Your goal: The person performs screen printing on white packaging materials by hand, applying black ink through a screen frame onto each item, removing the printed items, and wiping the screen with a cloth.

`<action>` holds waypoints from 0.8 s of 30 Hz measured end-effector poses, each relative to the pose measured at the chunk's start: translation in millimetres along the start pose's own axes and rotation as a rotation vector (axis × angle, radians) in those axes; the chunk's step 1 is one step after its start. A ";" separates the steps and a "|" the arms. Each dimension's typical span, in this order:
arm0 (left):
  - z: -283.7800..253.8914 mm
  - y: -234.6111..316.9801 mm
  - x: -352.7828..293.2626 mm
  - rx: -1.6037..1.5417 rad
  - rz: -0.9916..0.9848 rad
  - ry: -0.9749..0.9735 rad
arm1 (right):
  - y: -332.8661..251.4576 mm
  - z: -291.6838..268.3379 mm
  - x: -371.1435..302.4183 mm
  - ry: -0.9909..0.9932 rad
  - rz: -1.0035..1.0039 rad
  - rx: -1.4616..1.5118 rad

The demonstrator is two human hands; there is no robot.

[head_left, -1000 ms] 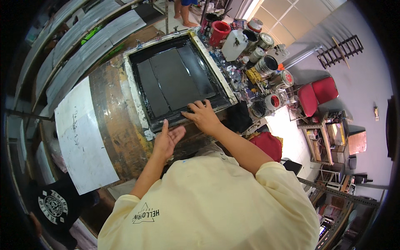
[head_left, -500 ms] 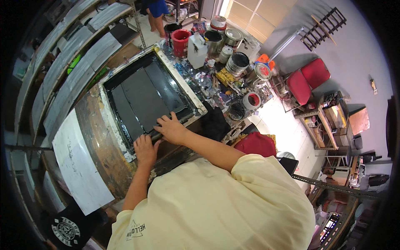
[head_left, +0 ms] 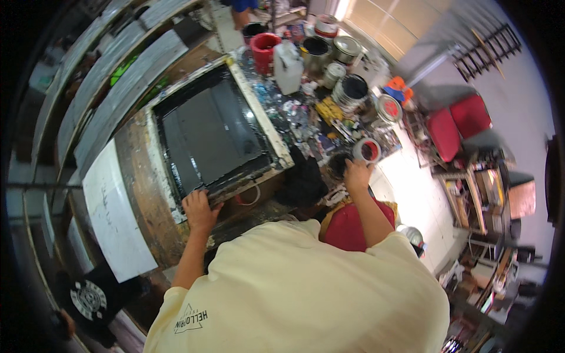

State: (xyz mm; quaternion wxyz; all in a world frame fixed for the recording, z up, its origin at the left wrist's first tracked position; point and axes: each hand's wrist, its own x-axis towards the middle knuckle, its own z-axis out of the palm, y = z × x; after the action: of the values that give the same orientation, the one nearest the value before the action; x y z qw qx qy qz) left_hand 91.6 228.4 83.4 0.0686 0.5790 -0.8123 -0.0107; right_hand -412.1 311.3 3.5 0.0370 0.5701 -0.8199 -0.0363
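Note:
A screen printing frame (head_left: 259, 109) with pale, ink-stained edges and a dark grey mesh lies at a slant on the worn wooden board (head_left: 139, 161). My left hand (head_left: 200, 212) is at its near edge, fingers bent over the rim and thumb out to the right. Off to the right, my right hand (head_left: 357, 176) reaches beside a dark ink pot (head_left: 337, 165) and a white tub with red inside (head_left: 367, 151). Its fingertips are at the pot's rim, and whether they grip anything is unclear. Between the hands lies a bunched black cloth (head_left: 302, 179).
Ink cans, a red bucket (head_left: 263, 54) and a white jug (head_left: 288, 67) crowd the bench's far right. White sheeting (head_left: 118, 217) covers the board's left side; drying racks (head_left: 126, 76) rise beyond. A red seat (head_left: 360, 226) is near my right arm. Far back, a person's legs (head_left: 242, 15) show.
My right hand has left the frame's near edge and moved right to the ink pots. My left hand stays at the frame. The view has shifted slightly.

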 end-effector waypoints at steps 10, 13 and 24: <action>3.2 -6.1 -6.5 -0.028 -0.002 0.031 | -121.7 -117.6 50.0 0.154 -0.012 0.648; 7.8 -10.8 -6.3 -0.057 0.019 0.056 | -203.1 -121.7 84.0 0.182 -0.224 0.684; 3.5 -16.0 -6.5 -0.101 0.015 0.002 | -313.2 -93.6 118.9 0.042 -0.296 0.280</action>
State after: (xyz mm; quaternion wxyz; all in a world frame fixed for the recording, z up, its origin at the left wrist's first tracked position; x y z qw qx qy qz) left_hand 108.3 229.1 77.7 0.0985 0.5688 -0.8150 -0.0507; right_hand -151.9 89.5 67.0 -0.0313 0.6846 -0.7233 0.0851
